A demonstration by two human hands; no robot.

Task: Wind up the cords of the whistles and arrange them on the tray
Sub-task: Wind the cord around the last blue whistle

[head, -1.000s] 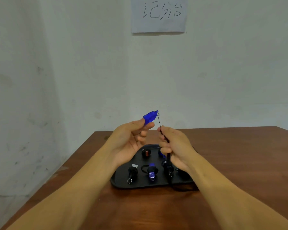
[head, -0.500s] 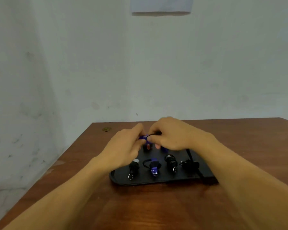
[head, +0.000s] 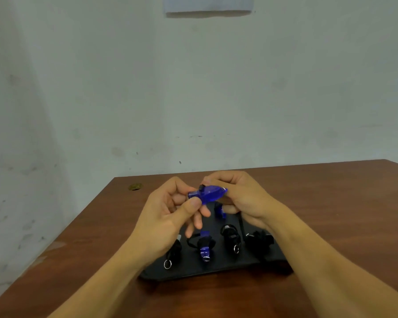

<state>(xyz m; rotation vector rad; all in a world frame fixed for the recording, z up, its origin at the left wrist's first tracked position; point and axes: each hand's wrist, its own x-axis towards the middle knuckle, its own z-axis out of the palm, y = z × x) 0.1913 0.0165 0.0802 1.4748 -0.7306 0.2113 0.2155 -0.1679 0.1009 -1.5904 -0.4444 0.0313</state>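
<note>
Wood table [head: 331,203] w/ gray wall [head: 193,88]

Translucent blue whistle [head: 208,194] up top, vivid against the pale grey-white wall [head: 193,88]. Below, a black tray [head: 216,269] with black-corded whistles, one blue whistle on the tray [head: 204,250], silver rings glinting. Reddish-brown wood-grain worktop [head: 331,203].
</note>
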